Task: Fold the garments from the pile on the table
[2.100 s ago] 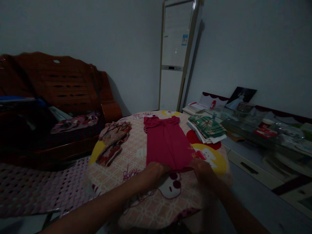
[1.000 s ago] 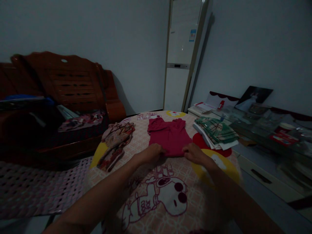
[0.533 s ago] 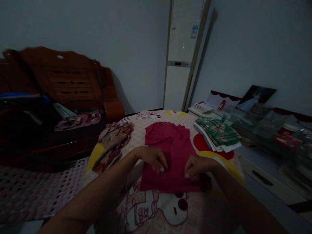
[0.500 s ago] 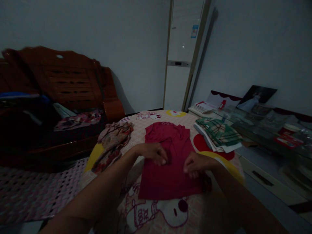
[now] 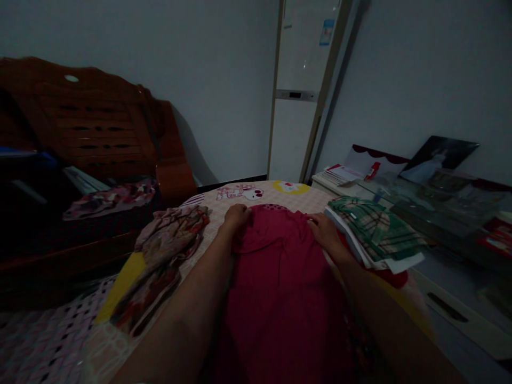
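A dark pink shirt (image 5: 280,277) lies spread on a round table with a patterned cloth (image 5: 316,198), its collar end at the far side. My left hand (image 5: 237,217) is closed on the shirt's far left corner. At the far right corner, my right hand (image 5: 323,230) pinches the fabric. A crumpled floral garment (image 5: 172,240) rests left of my left arm. Right of my right hand is a stack of folded clothes with green plaid on top (image 5: 376,226).
A wooden bench (image 5: 96,128) with clothes on it stands at the left. A tall white air conditioner (image 5: 294,133) is in the corner. At the right, a glass-topped cabinet (image 5: 452,314) holds papers (image 5: 340,175) and a picture (image 5: 440,154).
Both hands have moved away from me, from above the shirt's middle to its far corners, and taken hold there. The shirt now appears larger and nearer, and the view has shifted.
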`<state>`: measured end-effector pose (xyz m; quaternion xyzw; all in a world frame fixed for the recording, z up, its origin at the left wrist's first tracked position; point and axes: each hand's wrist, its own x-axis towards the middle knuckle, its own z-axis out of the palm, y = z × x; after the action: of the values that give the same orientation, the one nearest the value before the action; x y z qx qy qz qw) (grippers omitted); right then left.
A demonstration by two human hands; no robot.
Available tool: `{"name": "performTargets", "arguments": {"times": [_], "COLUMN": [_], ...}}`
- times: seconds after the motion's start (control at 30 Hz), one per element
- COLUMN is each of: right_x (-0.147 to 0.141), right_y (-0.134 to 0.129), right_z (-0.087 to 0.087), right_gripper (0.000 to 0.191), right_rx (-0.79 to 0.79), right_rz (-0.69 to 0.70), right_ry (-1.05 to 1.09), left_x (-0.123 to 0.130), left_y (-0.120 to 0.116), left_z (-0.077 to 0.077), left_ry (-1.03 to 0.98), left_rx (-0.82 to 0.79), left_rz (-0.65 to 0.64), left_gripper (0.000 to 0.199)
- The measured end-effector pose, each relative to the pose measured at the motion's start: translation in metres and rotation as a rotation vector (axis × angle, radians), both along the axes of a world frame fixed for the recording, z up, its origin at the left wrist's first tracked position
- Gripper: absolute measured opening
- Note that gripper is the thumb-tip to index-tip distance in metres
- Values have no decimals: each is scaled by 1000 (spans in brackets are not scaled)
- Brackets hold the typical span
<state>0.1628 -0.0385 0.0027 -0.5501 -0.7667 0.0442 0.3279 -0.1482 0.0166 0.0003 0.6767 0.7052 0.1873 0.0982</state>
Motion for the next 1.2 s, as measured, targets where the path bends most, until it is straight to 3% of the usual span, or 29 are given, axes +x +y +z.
{"name": "performTargets", "arguments": {"times": [0.17,0.27,0.37,0.57,0.77,0.93,1.2], "right_x": [-2,1,6,14,16,7,-1], "right_y": [39,47,48,44,43,43,45], "right_z": [-13,-21,-27,-23,-14,-16,-17], "right_gripper": [24,20,17,8,17,24,32], "right_rx": [-50,-51,-58,-68,-54,-56,-14], "right_rz": [-35,32,110,110,37,-79,-158], "right_ry": [-60,14,88,207,330,348,450], "left_x": [-5,-9,-10,-5,-8,-7,-8], "left_y": [9,11,14,19,22,23,26], "left_z": [-13,-18,-19,-19,-20,-21,-25], "left_ry": [43,59,58,24,-99,-263,-276], "left_rx": [0,32,25,31,78,123,151], "left_rz": [-7,-9,-38,-14,16,-38,51], "left_gripper": [39,38,37,31,24,23,20]}}
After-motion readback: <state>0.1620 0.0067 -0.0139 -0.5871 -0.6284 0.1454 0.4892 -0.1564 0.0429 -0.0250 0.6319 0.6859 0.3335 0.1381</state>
